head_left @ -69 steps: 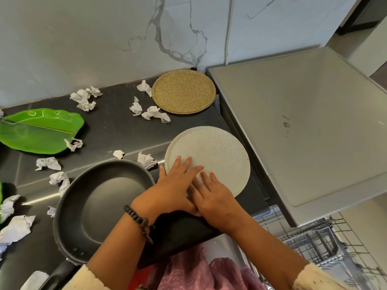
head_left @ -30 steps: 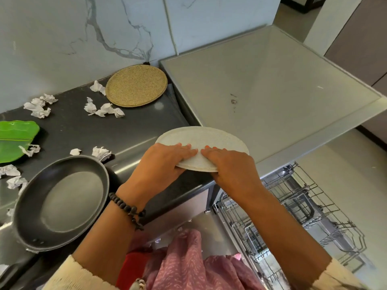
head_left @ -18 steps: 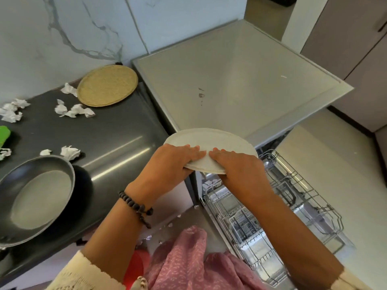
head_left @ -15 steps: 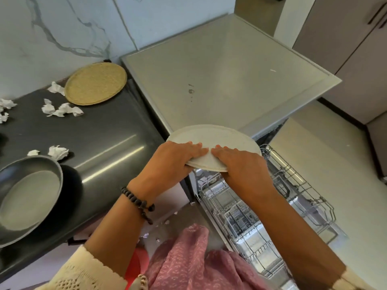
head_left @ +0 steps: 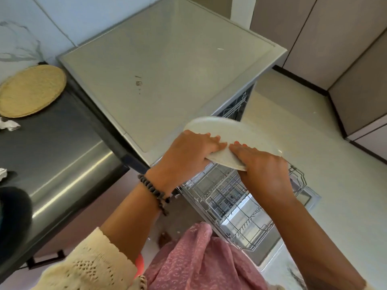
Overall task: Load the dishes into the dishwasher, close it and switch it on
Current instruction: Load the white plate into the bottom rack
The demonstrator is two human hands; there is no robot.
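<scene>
A round, pale speckled plate (head_left: 236, 132) hangs in the air, tilted, above the pulled-out wire rack (head_left: 234, 204) of the open dishwasher. My left hand (head_left: 188, 151) grips its near left rim, fingers curled over the top. My right hand (head_left: 261, 166) grips the near right rim the same way. The two hands almost touch at the fingertips. The rack below looks bare of dishes where I can see it. The dishwasher's flat grey top (head_left: 167, 65) lies just behind the plate.
A dark steel counter (head_left: 56, 155) lies to the left, with a round woven mat (head_left: 31, 91) at its back, crumpled paper (head_left: 9, 124) near it and the edge of a dark pan (head_left: 12, 214) at far left. Pale floor and cabinet fronts (head_left: 335, 49) lie to the right.
Both hands lifted the plate off the counter and carried it to the right, over the dishwasher rack. My view has swung right with it, so the pan and green plate have slid out of sight.
</scene>
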